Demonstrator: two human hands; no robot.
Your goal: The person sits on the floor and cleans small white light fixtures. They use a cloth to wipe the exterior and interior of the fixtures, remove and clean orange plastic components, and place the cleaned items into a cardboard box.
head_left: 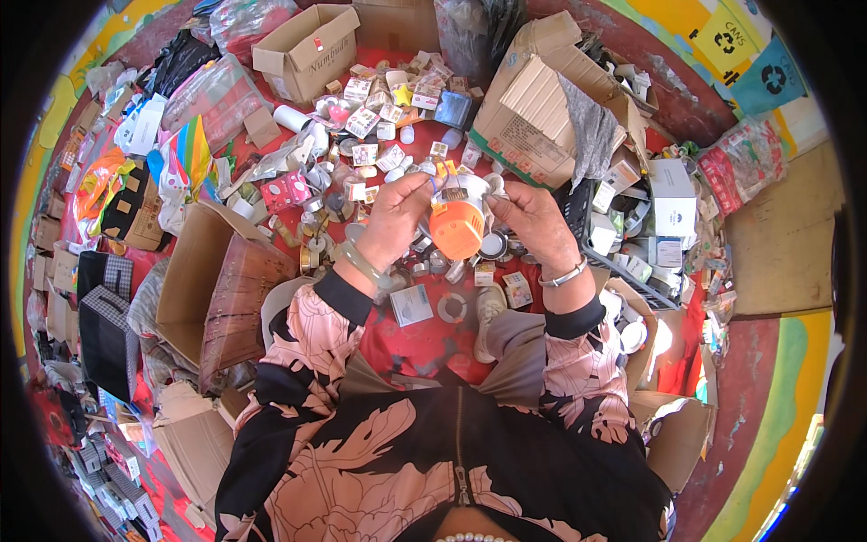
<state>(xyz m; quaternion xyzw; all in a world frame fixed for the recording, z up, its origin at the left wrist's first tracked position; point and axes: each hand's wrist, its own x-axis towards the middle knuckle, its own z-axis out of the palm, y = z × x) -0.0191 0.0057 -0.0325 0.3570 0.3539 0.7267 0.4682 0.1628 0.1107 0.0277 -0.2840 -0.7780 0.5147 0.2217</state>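
In front of me, both hands hold up a round orange-and-white plastic thing [457,228], with a dark patch and small yellow pieces at its top; its exact kind does not show. My left hand [390,221] is closed in a pinch at its upper left, where a thin bluish strand shows. My right hand [542,228] pinches its upper right side, by a whitish bit. Beneath the hands, small boxes, jars and round metal lids lie heaped on the red floor. A white box [412,305] lies below my left wrist, and a small carton [517,289] is near my shoe.
A tall cardboard box [217,280] stands open at my left, with another carton [307,54] at the far side. At right are a large tilted carton [542,108] and a dark crate [643,287] full of boxes. Plastic bags [217,99] pile up at far left.
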